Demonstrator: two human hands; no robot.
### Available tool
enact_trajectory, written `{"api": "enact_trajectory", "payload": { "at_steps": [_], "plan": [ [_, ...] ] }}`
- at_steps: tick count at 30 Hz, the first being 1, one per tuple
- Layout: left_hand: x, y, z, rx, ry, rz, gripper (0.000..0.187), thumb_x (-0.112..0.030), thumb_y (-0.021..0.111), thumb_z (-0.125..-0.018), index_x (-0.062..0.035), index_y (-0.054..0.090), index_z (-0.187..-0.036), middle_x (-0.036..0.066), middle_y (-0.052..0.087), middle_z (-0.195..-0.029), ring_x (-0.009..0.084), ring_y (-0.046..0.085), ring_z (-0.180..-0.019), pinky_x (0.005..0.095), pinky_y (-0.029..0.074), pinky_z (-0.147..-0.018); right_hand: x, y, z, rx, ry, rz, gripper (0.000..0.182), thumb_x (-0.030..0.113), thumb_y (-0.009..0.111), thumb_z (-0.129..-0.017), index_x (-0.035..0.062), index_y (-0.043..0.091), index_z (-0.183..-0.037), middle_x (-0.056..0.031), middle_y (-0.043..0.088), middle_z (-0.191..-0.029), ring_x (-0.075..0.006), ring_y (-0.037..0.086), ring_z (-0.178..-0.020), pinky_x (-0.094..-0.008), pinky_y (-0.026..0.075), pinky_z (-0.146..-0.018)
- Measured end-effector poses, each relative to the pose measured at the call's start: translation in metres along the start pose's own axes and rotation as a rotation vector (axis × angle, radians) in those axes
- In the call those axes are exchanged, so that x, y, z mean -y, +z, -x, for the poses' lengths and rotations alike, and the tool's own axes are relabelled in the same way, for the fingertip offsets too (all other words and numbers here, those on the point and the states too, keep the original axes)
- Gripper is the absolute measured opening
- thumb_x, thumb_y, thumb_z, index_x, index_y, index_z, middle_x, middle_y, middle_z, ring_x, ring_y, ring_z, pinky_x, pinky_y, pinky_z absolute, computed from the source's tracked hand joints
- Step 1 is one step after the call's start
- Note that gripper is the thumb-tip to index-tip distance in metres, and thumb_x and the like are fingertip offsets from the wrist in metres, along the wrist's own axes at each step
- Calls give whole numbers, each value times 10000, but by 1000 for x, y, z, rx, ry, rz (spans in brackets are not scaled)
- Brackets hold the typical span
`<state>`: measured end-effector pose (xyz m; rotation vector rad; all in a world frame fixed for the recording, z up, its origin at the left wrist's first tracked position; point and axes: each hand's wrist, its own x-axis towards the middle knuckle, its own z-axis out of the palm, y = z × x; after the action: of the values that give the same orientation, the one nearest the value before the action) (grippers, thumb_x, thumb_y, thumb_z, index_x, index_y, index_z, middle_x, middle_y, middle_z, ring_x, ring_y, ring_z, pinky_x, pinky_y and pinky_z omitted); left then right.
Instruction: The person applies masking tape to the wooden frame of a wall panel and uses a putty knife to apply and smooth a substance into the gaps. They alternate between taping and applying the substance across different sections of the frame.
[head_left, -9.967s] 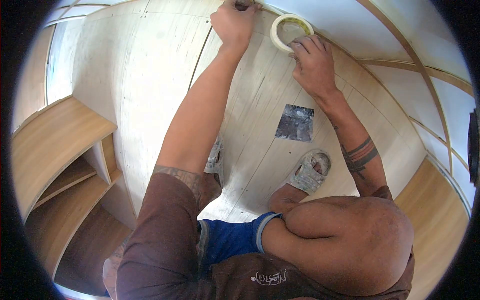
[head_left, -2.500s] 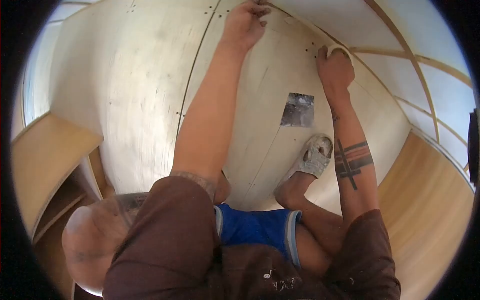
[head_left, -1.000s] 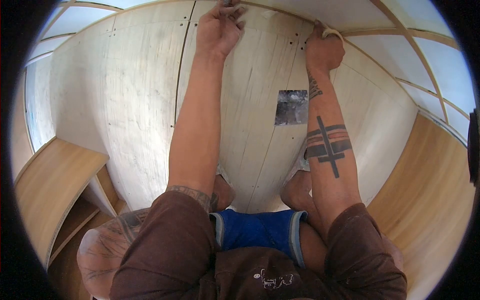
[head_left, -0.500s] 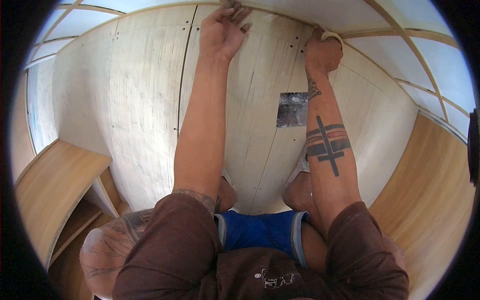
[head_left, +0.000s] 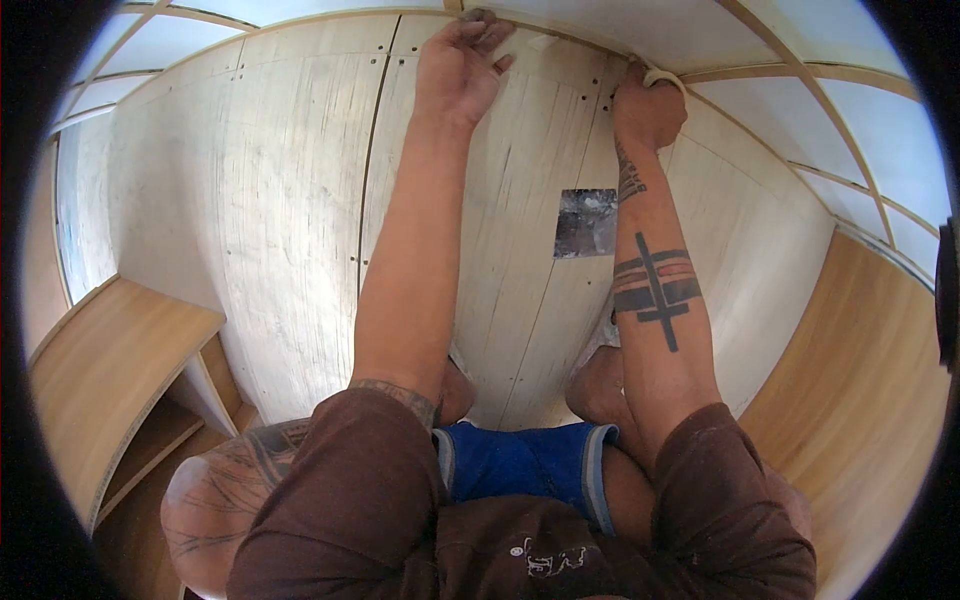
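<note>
My left hand (head_left: 462,72) is raised palm-up at the top of the pale wooden panel (head_left: 300,170). Its fingers are apart and touch the thin wooden strip (head_left: 570,34) along the panel's upper edge; nothing shows in them. Further right, my right hand (head_left: 650,112) is closed at the same edge. A cream, curved, ring-like thing (head_left: 665,76) shows at its fingers, partly hidden by the hand. On the panel beside my right forearm is a dark, glossy square patch (head_left: 585,222) with whitish smears.
White panels with wooden battens (head_left: 835,100) run along the top and upper right. A wooden cabinet (head_left: 125,340) with an open shelf stands at lower left, and a brown wooden board (head_left: 850,330) lies at the right. My knees are bent below my arms.
My left hand has moved slightly right along the upper edge. My right hand stays nearly in place with the cream thing.
</note>
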<state>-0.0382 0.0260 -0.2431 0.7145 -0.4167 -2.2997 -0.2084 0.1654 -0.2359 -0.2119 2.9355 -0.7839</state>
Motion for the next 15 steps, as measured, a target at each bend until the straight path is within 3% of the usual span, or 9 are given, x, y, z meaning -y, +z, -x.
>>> {"api": "enact_trajectory", "payload": {
  "at_steps": [6, 8, 11, 15],
  "plan": [
    [11, 6, -3, -30, -4, 31, 199, -140, 484, -976, -66, 629, -1089, 87, 681, -1142, 317, 584, -1211, 514, 366, -1025, -1, -2, -2, 40, 50, -6, 598, 516, 697, -902, -48, 751, -1090, -267, 732, -1119, -422, 710, -1061, -509, 559, -914],
    [15, 8, -4, -6, -19, 50, 202, -138, 484, -975, -64, 617, -1107, 86, 669, -1149, 315, 583, -1200, 522, 367, -1036, -1, -6, 1, 53, -15, 10, 535, 461, 695, -943, -69, 744, -989, -270, 734, -1047, -412, 727, -1009, -502, 584, -859],
    [24, 15, -2, 1, 1, 55, 210, -125, 490, -967, -59, 590, -1140, 86, 640, -1164, 314, 579, -1187, 537, 370, -1058, -1, -6, 0, 32, -16, -12, 628, 549, 706, -889, -49, 754, -1076, -268, 733, -1116, -429, 709, -1055, -499, 560, -919],
    [41, 33, 0, -107, 48, 108, 227, -100, 496, -956, -52, 561, -1167, 93, 600, -1175, 326, 578, -1165, 553, 379, -1079, 0, -11, -1, 62, -3, -20, 612, 545, 699, -886, -40, 763, -1053, -273, 733, -1106, -439, 706, -1055, -495, 559, -918]
  ]
}}
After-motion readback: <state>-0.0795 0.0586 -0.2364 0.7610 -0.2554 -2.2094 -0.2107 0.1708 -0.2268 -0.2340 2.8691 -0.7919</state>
